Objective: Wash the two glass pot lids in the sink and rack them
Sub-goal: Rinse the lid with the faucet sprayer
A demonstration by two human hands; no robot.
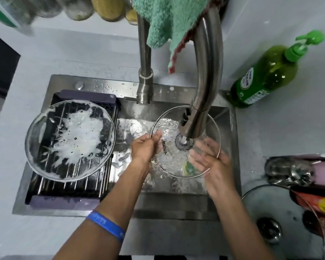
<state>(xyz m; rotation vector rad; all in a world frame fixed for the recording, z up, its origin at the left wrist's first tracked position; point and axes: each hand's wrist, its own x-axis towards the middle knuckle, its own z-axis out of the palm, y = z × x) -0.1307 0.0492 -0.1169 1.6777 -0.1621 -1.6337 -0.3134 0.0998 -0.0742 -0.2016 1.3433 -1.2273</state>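
Lid [169, 160] held between the hands under the tap [204, 87], over the sink [131, 128], water pouring onto its middle beside the knob [184, 142]. Left hand [145, 147] pinching the lid's left rim, thumb over the top, fingers curled beneath. Right hand [211, 162] spread flat against the lid's right side, fingers straight, rubbing or steadying rather than gripping; whether above or beneath the glass, hard to tell through the water. Lid round, so no long axis to speak of; lying close to flat, face toward the camera, slightly tipped toward the body perhaps. Sponge [189, 168] showing yellow and green through the glass, just left of the right hand.

Second lid [69, 140] well to the left of the left hand, lying flat on the rack [105, 177], still smeared with foam, so not yet rinsed. Left hand the nearer one to it; likely a swap leftward across the sink once this rinse is done, the clean lid going out to the rack and the soapy one coming back under the tap.

Soap bottle [265, 76] on the counter [281, 132], far right of the right hand.
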